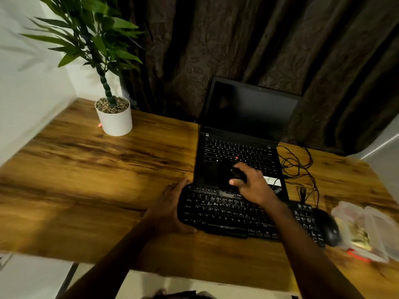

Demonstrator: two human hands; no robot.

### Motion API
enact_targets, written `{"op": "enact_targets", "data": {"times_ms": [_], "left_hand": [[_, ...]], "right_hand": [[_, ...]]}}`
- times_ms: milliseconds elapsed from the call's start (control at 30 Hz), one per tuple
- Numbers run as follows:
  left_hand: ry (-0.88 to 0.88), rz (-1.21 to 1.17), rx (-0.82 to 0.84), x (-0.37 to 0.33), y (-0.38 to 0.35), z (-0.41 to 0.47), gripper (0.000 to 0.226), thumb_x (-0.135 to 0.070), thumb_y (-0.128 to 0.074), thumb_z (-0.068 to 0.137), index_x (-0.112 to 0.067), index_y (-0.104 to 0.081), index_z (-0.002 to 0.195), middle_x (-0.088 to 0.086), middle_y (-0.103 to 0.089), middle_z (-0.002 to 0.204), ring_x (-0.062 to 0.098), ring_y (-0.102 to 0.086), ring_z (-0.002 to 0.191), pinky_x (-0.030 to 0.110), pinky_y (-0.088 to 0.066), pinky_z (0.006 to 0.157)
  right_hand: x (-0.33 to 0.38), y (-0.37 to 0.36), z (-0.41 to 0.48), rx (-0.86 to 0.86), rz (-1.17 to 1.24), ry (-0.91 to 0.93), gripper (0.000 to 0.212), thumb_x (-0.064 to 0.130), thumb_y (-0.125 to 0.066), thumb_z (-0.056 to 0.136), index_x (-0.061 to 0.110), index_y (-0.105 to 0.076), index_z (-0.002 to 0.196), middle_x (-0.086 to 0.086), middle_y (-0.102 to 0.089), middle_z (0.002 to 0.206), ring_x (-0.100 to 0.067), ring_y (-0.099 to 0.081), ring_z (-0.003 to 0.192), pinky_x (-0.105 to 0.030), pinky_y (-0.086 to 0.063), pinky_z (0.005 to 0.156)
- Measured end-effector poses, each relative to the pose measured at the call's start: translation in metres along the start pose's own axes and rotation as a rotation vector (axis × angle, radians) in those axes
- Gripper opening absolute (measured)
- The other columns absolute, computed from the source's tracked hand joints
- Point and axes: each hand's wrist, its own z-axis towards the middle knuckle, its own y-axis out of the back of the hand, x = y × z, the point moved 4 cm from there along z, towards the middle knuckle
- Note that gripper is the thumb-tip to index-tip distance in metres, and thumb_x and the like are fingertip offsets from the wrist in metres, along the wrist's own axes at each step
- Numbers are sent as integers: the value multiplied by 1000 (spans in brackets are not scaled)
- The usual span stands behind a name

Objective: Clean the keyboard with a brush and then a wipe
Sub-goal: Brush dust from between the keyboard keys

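The right hand (pixel 253 184) pinches a dark, blurred brush (pixel 234 176) over the top row of the keyboard (pixel 226 214), and the left hand (pixel 170 209) clasps its left end. An open laptop (pixel 241 147) crowds the keyboard's rear edge. A mouse (pixel 328 229) and a plastic packet (pixel 367 231) lie to its right.

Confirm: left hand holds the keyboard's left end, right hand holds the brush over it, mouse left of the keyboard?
Wrong on the mouse: the head view shows it right of the keyboard, not left. The left hand does hold the keyboard's left end, and the right hand holds the brush over it.
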Motion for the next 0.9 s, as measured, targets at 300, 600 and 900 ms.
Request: {"op": "enact_targets", "data": {"times_ms": [300,600,900], "left_hand": [[-17,5,-8,0,0,1,149,-74,-83,48,-19,0,158,-9,-23,161,12,-20,147,35,-20,121],[-13,2,-6,1,-1,1,149,-76,-81,47,-20,1,158,-11,-23,161,10,-19,147,34,-16,122],[-19,-21,-7,1,0,0,148,-76,-81,48,-22,2,158,-11,-23,161,9,-20,146,31,-15,121]], "right_hand": [[9,-10,2,-22,28,35,28,8,-70,89,23,-57,108,2,-63,90,-6,-64,72,-14,-51,54],[-8,16,-10,-45,-16,-20,29,8,-69,89,21,-56,112,5,-62,91,-5,-63,77,-13,-51,53],[-15,18,-10,-30,5,-53,30,8,-67,91,24,-55,113,4,-61,95,-10,-64,80,-16,-52,52]]}}
